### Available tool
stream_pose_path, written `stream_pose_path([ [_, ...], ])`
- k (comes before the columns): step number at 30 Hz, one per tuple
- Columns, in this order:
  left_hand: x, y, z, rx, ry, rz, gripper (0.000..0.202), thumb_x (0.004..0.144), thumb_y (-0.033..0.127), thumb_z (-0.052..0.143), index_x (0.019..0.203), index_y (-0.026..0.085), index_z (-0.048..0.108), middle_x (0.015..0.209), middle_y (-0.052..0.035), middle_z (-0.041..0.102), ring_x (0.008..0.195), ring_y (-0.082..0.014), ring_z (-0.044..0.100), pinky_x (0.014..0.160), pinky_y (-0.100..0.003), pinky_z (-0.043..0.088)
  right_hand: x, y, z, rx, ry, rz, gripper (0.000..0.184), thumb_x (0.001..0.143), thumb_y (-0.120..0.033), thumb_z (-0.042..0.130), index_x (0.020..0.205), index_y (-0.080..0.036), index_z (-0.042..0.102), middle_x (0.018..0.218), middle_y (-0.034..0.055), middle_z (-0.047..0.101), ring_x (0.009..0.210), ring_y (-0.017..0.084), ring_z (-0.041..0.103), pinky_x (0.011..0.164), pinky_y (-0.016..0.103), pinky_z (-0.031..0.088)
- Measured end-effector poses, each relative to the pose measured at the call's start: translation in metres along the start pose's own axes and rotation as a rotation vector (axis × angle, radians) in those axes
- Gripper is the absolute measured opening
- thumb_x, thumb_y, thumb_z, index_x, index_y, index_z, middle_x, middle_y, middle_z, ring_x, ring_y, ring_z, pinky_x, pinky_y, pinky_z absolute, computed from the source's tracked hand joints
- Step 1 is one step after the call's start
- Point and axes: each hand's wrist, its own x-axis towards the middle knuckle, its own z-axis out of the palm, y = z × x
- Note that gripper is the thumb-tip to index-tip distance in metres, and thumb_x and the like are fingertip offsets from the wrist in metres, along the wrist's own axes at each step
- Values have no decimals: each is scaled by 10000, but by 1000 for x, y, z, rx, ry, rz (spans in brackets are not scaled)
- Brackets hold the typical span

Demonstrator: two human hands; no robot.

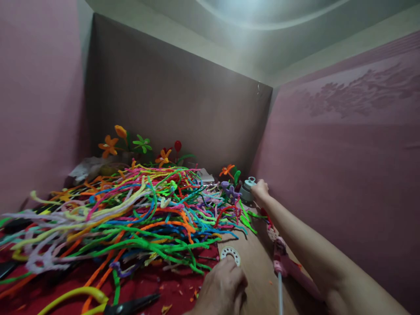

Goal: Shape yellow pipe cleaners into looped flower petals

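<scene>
Low in the middle, my left hand [223, 282] has its fingers curled at a white round disc [230, 253] with a ring of small holes, near the edge of a tan board [259, 262]. My right arm reaches far forward, and my right hand [260, 191] grips the side of a grey-green round container [247, 192] with a ring-like top. A purple pipe-cleaner flower [230, 191] stands just left of that container. Under my right forearm lies a pink glue gun [290, 269] with a clear glue stick [280, 293] at its rear.
A large tangled heap of coloured pipe cleaners [141, 218] spreads across the red cloth [177, 284]. Scissors with yellow handles [88, 295] lie at the front left. Pipe-cleaner flowers [109, 145] stand behind the heap. Pink walls [348, 175] flank both sides.
</scene>
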Motion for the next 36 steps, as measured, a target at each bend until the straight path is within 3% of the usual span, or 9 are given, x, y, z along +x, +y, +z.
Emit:
stream_pose_path([
  [3,0,1,-3,7,-14,-3,193,647,17,527,759,166,574,790,-42,593,755,-162,523,601,-241,341,-2,-3,-7,-138,34,-128,491,787,-177,525,1259,-88,421,1203,207,451,1097,312,435,846,419,414],
  [5,1,2,-5,5,-21,1,176,656,25,524,755,163,573,785,-46,591,755,-162,526,598,-239,343,-5,-6,-9,-219,26,-305,536,759,-114,500,1287,-128,411,1238,173,436,1133,297,382,888,380,373],
  [9,1,0,-3,14,14,38,167,662,24,516,738,163,568,754,-40,581,722,-149,511,587,-233,336,-6,-14,-7,-376,-81,-634,307,755,-107,493,993,-217,654,1092,87,547,1078,244,384,892,310,323],
  [13,0,-8,9,29,75,73,189,621,10,530,716,169,564,715,-22,560,683,-134,485,569,-231,310,-3,-21,2,-519,-151,-808,216,797,-200,497,816,-250,706,982,87,567,1006,240,393,828,313,312],
  [21,-3,-29,43,-3,237,101,191,556,34,602,664,184,556,643,13,505,625,-117,435,524,-242,237,3,-29,21,-723,-171,-876,283,832,-165,438,931,-226,696,971,142,572,996,267,403,821,363,268],
  [25,-1,-31,44,7,287,158,184,544,55,644,649,182,562,625,15,499,600,-111,424,502,-238,224,12,-33,25,-769,-224,-899,271,831,-145,440,926,-188,690,973,143,597,994,255,436,808,343,280],
  [32,-1,-24,20,79,105,176,132,672,73,628,722,187,586,650,10,534,643,-115,461,521,-218,278,27,-37,24,-755,-345,-904,208,804,-168,486,854,-184,688,960,129,624,962,241,496,779,317,324],
  [36,-2,-25,21,71,82,173,108,710,91,619,734,189,580,656,13,529,641,-111,458,520,-217,278,30,-37,24,-680,-373,-904,143,774,-197,539,801,-187,679,1006,120,617,1019,243,489,808,306,337],
])
